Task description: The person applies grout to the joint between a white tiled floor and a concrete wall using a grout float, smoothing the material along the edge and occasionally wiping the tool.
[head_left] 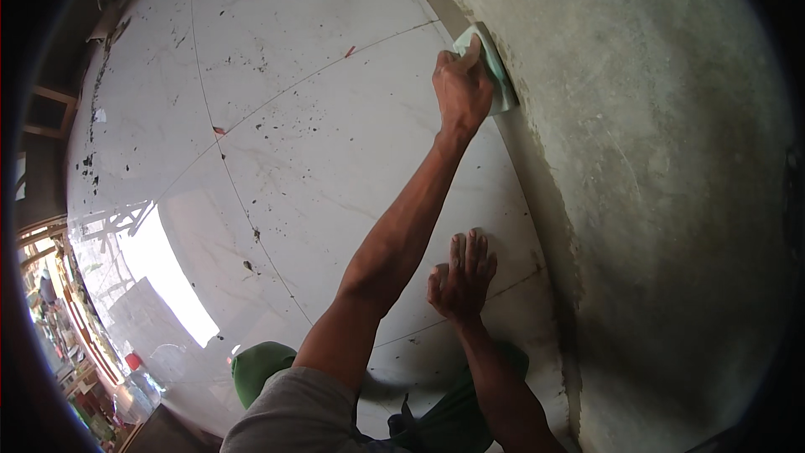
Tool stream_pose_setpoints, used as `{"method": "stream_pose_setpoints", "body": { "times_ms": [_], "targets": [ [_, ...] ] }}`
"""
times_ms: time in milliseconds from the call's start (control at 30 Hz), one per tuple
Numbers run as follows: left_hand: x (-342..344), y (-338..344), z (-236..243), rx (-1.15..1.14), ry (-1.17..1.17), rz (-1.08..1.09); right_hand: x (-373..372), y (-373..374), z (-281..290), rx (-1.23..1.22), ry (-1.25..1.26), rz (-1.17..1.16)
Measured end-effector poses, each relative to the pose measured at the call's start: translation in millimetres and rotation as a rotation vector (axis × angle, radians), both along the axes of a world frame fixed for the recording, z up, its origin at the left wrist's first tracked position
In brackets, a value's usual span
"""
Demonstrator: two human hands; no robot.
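My left hand [463,94] reaches far forward along the wall, its fingers closed on a flat pale green pad [501,88]. Whether the pad is a folded cloth or a sponge cannot be made out. It rests where the white floor tiles [335,176] meet the bare strip beside the wall, and part of it is hidden under my hand. Closer to me, my right hand [465,278] lies palm down on a tile with its fingers spread and nothing in it.
A rough grey cement wall [662,159] rises on the right. Dark crumbs and small red pieces [219,131] lie along the tile joints. My green-clad knee [262,372] is at the lower edge. A clear bottle with a red cap [138,382] and clutter stand at the lower left.
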State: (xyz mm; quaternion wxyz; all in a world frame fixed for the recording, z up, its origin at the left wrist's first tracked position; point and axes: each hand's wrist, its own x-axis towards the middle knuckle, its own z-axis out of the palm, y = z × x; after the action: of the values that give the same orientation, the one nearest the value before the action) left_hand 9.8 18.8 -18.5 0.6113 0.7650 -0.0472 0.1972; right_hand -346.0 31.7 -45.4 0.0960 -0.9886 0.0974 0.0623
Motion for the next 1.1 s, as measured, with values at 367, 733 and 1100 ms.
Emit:
{"method": "stream_pose_setpoints", "body": {
  "times_ms": [367,733,1100],
  "targets": [
    [24.5,10.9,-6.0,0.059,0.032,0.011,2.4,2.0,-0.8,0.014,-0.055,0.021],
    [25.6,11.7,-17.2,0.235,0.04,0.011,-4.7,4.2,3.9,-0.017,0.013,0.019],
    [-44.5,-7.3,-1.4,0.001,0.147,-0.027,-1.2,4.7,-5.5,-0.005,-0.059,0.011]
  ]
}}
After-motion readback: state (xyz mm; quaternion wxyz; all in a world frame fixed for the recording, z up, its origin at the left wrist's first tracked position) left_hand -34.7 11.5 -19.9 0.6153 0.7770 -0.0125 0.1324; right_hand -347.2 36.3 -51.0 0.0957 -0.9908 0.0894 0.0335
